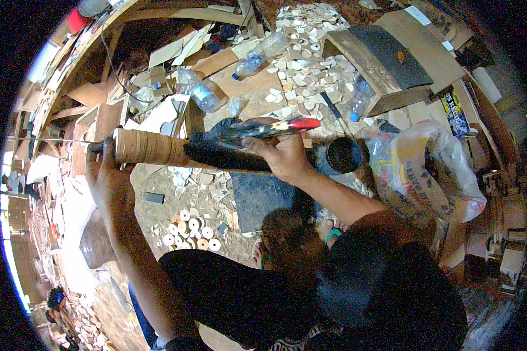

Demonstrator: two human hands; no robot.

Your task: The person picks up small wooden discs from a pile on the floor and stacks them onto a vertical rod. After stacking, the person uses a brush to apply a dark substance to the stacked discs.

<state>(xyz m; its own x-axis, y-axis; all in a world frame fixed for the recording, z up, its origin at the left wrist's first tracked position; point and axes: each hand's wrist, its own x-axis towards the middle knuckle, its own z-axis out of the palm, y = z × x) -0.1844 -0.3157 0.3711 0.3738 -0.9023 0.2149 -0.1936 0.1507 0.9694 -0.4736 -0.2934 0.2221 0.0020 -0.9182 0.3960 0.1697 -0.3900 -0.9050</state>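
Note:
A stack of round wooden discs (152,146) lies sideways in front of me, pressed together in a row. A thin metal rod (52,140) runs out from its left end. My left hand (108,172) is closed at that end, fingertips by the rod. Gripped in my right hand (288,157) is a tool with a red-tipped, black and cream handle (301,124); its kind is unclear. Below that hand, a long black piece (225,153) meets the stack's right end. Where the tool's dark front touches is hard to make out.
Loose discs with centre holes (190,231) are piled on the floor. Plastic bottles (205,96), wood offcuts (310,64) and a wooden box (386,64) lie beyond. To my right are a black round container (344,155) and a plastic sack (416,169).

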